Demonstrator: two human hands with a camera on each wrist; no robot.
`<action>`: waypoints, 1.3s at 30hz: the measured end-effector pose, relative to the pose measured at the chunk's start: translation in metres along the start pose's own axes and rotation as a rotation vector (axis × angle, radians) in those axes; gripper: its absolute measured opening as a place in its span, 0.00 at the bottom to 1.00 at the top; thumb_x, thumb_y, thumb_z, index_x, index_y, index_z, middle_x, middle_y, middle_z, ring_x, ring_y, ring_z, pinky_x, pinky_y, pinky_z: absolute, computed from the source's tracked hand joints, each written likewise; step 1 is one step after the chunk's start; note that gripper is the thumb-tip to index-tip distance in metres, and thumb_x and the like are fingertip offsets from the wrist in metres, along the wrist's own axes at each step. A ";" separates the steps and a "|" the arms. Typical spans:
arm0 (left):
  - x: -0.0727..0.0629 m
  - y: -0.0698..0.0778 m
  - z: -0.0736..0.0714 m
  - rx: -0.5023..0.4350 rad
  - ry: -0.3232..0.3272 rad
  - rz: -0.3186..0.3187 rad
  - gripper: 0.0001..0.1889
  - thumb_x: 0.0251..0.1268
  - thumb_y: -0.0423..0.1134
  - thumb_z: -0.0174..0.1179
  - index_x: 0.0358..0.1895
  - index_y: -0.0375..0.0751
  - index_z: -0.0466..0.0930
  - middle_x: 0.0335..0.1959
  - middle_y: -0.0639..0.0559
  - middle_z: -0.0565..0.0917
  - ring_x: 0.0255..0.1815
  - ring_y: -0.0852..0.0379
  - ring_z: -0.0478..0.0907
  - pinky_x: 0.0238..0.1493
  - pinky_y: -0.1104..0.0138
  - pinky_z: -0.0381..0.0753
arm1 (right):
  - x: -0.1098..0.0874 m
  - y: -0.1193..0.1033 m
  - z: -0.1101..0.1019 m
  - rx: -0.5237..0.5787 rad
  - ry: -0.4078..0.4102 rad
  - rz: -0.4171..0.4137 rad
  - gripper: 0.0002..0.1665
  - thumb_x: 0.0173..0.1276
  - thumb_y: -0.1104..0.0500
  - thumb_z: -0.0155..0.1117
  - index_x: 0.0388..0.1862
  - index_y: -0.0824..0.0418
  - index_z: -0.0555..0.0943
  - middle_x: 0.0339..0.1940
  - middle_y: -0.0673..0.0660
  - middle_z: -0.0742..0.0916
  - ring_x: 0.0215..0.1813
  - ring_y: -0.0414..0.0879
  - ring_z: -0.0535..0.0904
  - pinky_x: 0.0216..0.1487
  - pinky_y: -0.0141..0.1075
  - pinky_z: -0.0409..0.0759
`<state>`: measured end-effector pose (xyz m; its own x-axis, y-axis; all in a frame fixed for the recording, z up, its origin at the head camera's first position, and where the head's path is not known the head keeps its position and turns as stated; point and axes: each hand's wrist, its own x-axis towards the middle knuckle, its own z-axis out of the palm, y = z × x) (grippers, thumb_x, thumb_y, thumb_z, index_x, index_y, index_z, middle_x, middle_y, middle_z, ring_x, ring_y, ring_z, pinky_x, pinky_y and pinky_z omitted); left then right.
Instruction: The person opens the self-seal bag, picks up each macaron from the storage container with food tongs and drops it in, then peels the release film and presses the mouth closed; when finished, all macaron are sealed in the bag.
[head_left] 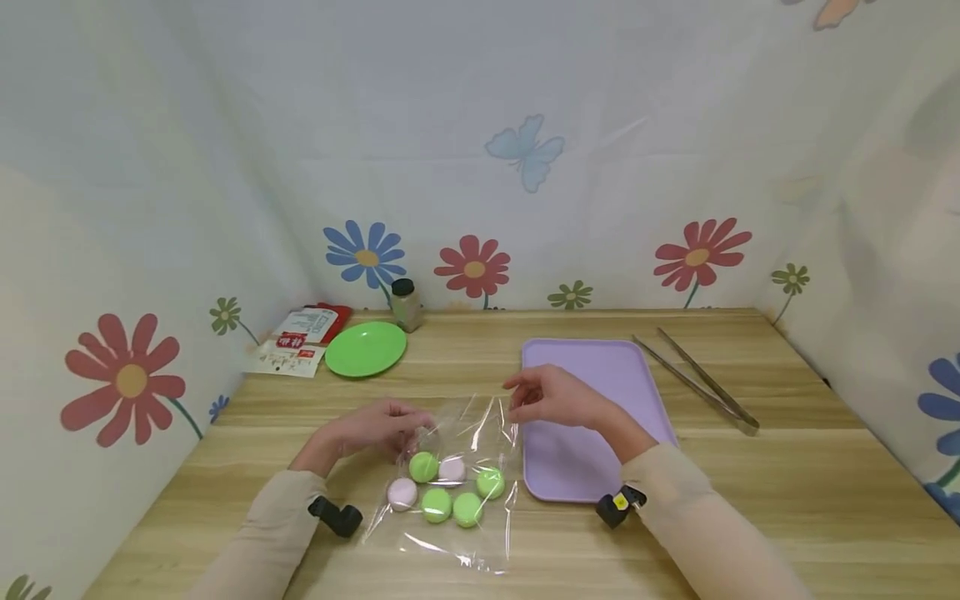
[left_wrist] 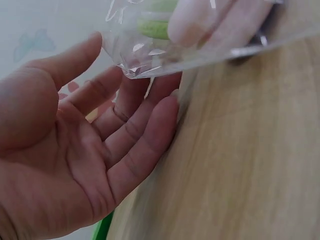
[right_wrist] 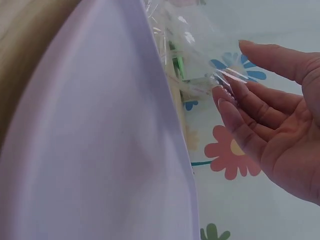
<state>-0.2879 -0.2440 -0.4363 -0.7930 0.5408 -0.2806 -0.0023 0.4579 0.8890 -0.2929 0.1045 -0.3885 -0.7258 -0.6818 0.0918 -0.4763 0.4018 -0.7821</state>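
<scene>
A clear plastic bag lies on the table with several macarons inside, among them a green macaron and a pale pink macaron. At the bag's upper left side is my left hand; in the left wrist view its fingers bend loosely against the film, thumb apart. My right hand is at the bag's upper right corner, over the edge of a purple tray. Its fingertips touch the film in the right wrist view, and the thumb stands away from them.
Metal tongs lie right of the tray. At the back left are a green plate, a jar with a dark lid and some flat packets. A flowered curtain hangs behind the wooden table.
</scene>
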 end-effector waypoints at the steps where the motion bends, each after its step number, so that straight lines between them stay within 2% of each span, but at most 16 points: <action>1: 0.000 -0.001 -0.001 -0.016 0.005 0.004 0.20 0.74 0.53 0.58 0.51 0.40 0.84 0.31 0.48 0.83 0.32 0.55 0.80 0.37 0.62 0.85 | 0.001 -0.001 0.000 0.004 0.000 0.001 0.29 0.64 0.61 0.73 0.61 0.72 0.77 0.37 0.51 0.87 0.42 0.43 0.83 0.45 0.36 0.83; 6: 0.001 -0.006 -0.003 -0.116 0.016 0.033 0.15 0.74 0.43 0.59 0.50 0.32 0.82 0.41 0.45 0.85 0.40 0.54 0.82 0.42 0.61 0.85 | 0.003 0.000 0.001 0.017 -0.009 0.019 0.30 0.63 0.62 0.74 0.61 0.72 0.77 0.37 0.52 0.88 0.41 0.43 0.83 0.44 0.35 0.83; 9: 0.001 -0.008 -0.003 -0.181 0.042 0.029 0.12 0.72 0.38 0.61 0.49 0.31 0.78 0.43 0.41 0.87 0.41 0.51 0.84 0.43 0.59 0.86 | 0.003 0.001 0.000 0.021 -0.007 0.025 0.30 0.62 0.61 0.74 0.60 0.74 0.77 0.37 0.53 0.87 0.42 0.44 0.83 0.44 0.35 0.83; 11: 0.002 -0.007 -0.002 -0.205 0.093 0.020 0.13 0.69 0.36 0.63 0.49 0.32 0.76 0.40 0.41 0.87 0.39 0.52 0.85 0.42 0.59 0.86 | 0.004 0.003 0.000 0.018 0.001 0.029 0.30 0.63 0.61 0.73 0.60 0.73 0.77 0.38 0.53 0.88 0.42 0.44 0.83 0.45 0.36 0.83; 15: 0.003 -0.005 -0.001 -0.222 0.215 0.009 0.23 0.62 0.35 0.70 0.54 0.30 0.70 0.33 0.43 0.87 0.30 0.55 0.84 0.35 0.62 0.86 | 0.007 0.004 -0.002 -0.007 0.027 0.030 0.28 0.65 0.59 0.72 0.60 0.72 0.78 0.39 0.52 0.88 0.43 0.43 0.84 0.46 0.37 0.83; 18: 0.003 -0.005 -0.002 -0.209 0.269 0.010 0.28 0.61 0.35 0.71 0.58 0.27 0.68 0.31 0.47 0.85 0.29 0.58 0.82 0.33 0.65 0.85 | 0.007 0.003 -0.003 -0.012 0.040 0.026 0.27 0.65 0.60 0.72 0.59 0.73 0.78 0.39 0.53 0.88 0.44 0.44 0.84 0.47 0.37 0.83; 22: 0.005 -0.007 -0.003 -0.225 0.290 -0.009 0.27 0.65 0.40 0.69 0.60 0.28 0.71 0.33 0.48 0.85 0.32 0.57 0.82 0.35 0.64 0.85 | 0.008 0.005 -0.004 0.008 0.042 0.034 0.27 0.65 0.63 0.71 0.60 0.75 0.77 0.39 0.54 0.88 0.44 0.45 0.84 0.46 0.36 0.83; 27: 0.005 -0.011 -0.005 -0.321 0.314 -0.058 0.23 0.70 0.45 0.64 0.59 0.31 0.79 0.39 0.46 0.85 0.38 0.55 0.82 0.41 0.62 0.85 | 0.012 0.011 -0.003 0.035 0.062 0.018 0.25 0.64 0.68 0.69 0.59 0.76 0.77 0.39 0.56 0.88 0.44 0.45 0.84 0.46 0.36 0.83; 29: 0.005 -0.012 -0.005 -0.360 0.331 -0.069 0.20 0.69 0.43 0.65 0.56 0.33 0.81 0.40 0.46 0.85 0.39 0.55 0.82 0.41 0.62 0.85 | 0.014 0.013 -0.003 0.045 0.074 0.008 0.23 0.64 0.71 0.68 0.58 0.76 0.78 0.38 0.56 0.88 0.43 0.45 0.84 0.46 0.36 0.84; 33: 0.005 -0.013 -0.003 -0.434 0.369 -0.053 0.10 0.66 0.36 0.66 0.48 0.36 0.84 0.40 0.44 0.88 0.39 0.53 0.85 0.42 0.61 0.86 | 0.016 0.014 -0.005 0.040 0.091 0.013 0.21 0.62 0.73 0.67 0.55 0.75 0.80 0.36 0.55 0.87 0.41 0.46 0.83 0.44 0.36 0.83; 37: 0.006 -0.013 0.001 -0.453 0.392 -0.005 0.05 0.66 0.31 0.65 0.43 0.36 0.84 0.41 0.41 0.88 0.39 0.53 0.87 0.42 0.61 0.87 | 0.018 0.015 -0.006 0.014 0.112 0.017 0.17 0.62 0.73 0.68 0.51 0.71 0.83 0.36 0.57 0.87 0.42 0.48 0.84 0.43 0.37 0.84; 39: 0.008 -0.013 0.004 -0.449 0.409 0.005 0.05 0.66 0.30 0.65 0.43 0.35 0.83 0.40 0.41 0.88 0.37 0.53 0.87 0.40 0.62 0.87 | 0.021 0.017 -0.007 -0.019 0.148 0.021 0.16 0.61 0.73 0.68 0.49 0.70 0.84 0.36 0.58 0.88 0.42 0.49 0.84 0.42 0.37 0.84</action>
<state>-0.2922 -0.2430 -0.4517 -0.9632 0.1864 -0.1937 -0.1846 0.0651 0.9807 -0.3196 0.1012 -0.3955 -0.8002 -0.5762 0.1663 -0.4687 0.4276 -0.7730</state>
